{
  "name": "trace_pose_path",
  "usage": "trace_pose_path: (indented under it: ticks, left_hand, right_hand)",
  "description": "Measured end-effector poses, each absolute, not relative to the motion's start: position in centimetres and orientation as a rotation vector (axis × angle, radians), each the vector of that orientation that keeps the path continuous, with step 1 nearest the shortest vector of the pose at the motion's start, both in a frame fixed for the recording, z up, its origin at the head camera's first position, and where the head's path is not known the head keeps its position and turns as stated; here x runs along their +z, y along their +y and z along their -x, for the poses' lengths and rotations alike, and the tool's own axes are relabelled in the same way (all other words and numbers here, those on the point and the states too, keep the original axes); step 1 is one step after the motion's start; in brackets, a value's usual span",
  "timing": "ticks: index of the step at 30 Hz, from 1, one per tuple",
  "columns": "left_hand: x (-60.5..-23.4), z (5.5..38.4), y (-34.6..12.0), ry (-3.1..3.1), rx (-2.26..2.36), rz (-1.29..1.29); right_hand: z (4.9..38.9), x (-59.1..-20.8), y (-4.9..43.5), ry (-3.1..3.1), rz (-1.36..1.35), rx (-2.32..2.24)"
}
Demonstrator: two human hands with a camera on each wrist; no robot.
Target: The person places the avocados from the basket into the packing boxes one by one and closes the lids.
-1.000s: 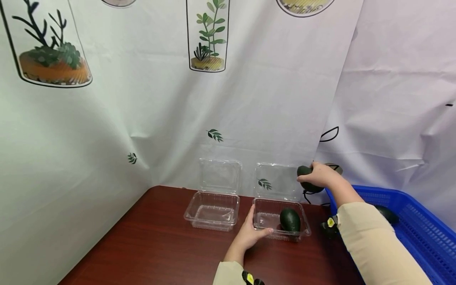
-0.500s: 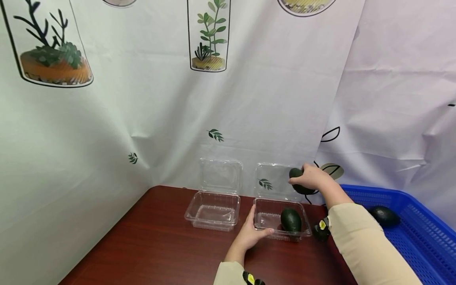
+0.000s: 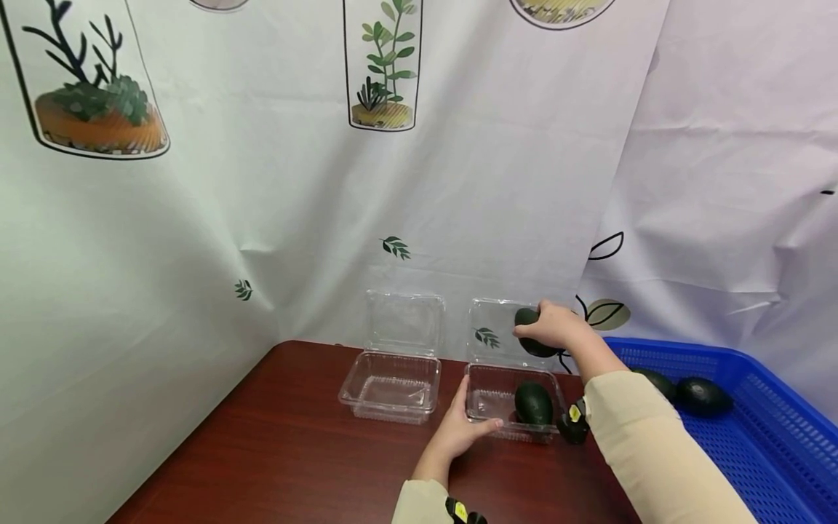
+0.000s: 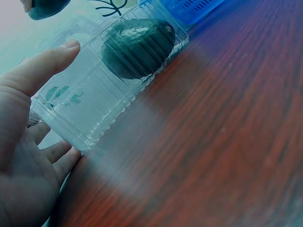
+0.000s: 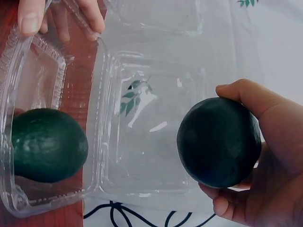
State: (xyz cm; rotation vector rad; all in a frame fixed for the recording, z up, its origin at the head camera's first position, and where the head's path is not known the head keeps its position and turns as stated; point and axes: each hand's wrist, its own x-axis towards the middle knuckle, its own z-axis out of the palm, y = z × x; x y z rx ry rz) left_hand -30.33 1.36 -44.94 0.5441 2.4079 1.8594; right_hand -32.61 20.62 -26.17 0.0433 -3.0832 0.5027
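In the head view, my right hand point(image 3: 556, 326) grips a dark green avocado point(image 3: 532, 342) in the air, in front of the raised lid of a clear plastic clamshell container point(image 3: 511, 367). The right wrist view shows thumb and fingers around that avocado's sides. My left hand point(image 3: 455, 433) holds the container's front left corner, thumb at the front rim and fingers along the left side. Another avocado point(image 4: 137, 49) lies at the right end of this container. To its left stands a second clear clamshell container point(image 3: 393, 415), lid up, with nothing inside.
A blue plastic basket point(image 3: 785, 393) stands at the right, with avocados point(image 3: 703, 397) near its far left part. My right forearm hides some of it. Behind the brown table point(image 3: 294, 437) hangs a white printed cloth point(image 3: 294, 182).
My right hand has moved left with the avocado, from near the basket to in front of the lid. More of the basket's avocados show. The left hand stays where it was.
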Motion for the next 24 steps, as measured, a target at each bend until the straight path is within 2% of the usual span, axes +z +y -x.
trace_pose_path:
  ticks: [24]
  left_hand:
    - [-44.7,30.4,1.4,2.406,1.844,-0.524]
  right_hand:
    - [32.8,-26.9,19.0,-3.051,-0.007,0.621]
